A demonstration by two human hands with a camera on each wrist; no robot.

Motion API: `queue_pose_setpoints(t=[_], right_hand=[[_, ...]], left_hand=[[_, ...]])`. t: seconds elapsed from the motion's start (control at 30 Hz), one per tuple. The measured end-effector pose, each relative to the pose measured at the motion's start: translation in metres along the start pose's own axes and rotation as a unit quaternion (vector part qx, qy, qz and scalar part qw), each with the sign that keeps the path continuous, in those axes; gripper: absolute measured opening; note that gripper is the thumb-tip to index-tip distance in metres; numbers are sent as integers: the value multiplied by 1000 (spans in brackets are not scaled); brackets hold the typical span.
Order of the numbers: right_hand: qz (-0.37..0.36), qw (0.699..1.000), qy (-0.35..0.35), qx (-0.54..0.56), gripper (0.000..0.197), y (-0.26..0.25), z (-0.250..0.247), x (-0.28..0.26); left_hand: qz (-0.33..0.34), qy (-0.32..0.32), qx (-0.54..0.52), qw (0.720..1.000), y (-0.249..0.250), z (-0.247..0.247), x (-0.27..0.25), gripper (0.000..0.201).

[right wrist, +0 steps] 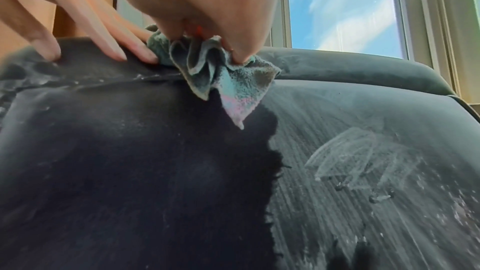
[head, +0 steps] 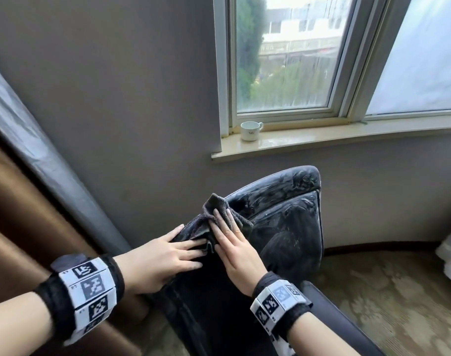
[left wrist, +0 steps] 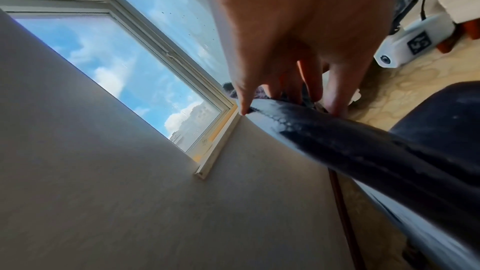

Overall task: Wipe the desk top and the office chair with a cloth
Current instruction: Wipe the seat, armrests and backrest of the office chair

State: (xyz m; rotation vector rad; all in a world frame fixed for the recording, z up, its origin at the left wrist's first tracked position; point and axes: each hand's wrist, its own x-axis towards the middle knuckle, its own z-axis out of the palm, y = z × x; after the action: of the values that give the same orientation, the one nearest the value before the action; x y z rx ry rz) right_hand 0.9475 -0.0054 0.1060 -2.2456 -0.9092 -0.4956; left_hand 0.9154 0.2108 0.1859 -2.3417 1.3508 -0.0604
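**Black chair back under both hands, cloth at its upper edge**

Black leather of the office chair [head: 283, 227] fills the lower middle of my head view, its backrest streaked with pale dusty smears toward 3 o'clock and darker toward 9 o'clock. Behind it, at 12 o'clock, stands the window [head: 286, 60], with a grey wall to its left. At 9 o'clock hangs a brown and grey curtain [head: 26, 188].

My left hand [head: 165, 255] lies flat on the chair's top edge at 7 o'clock of the cloth, fingers straight, its grip released and holding nothing. My right hand [head: 234, 242] presses the cloth [head: 214, 222] against the backrest's upper edge with fingers extended; the right wrist view shows the fingertips [right wrist: 241, 57] bunching the grey-teal fabric. The two hands nearly touch.

Smallest, a white cup [head: 250, 131] sits on the windowsill at 12 o'clock, well apart from the chair.
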Motion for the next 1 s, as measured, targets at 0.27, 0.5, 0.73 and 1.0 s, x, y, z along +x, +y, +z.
queue_pose_setpoints(t=[0.27,0.5,0.73,1.0], right_hand=[[-42,997,-20,-66,45,4,-6,2],[0,999,-25,-42,50,-2,-2,-1],[-47,997,-24,-62,48,6,0,-2],[17,997,70,16,45,18,10,3]], left_hand=[[43,41,-6,998,-7,1,9,54],[29,36,-16,999,3,-6,12,58],[-11,27,-5,1000,4,-3,16,66],[9,-15,16,1000,0,-9,25,78]])
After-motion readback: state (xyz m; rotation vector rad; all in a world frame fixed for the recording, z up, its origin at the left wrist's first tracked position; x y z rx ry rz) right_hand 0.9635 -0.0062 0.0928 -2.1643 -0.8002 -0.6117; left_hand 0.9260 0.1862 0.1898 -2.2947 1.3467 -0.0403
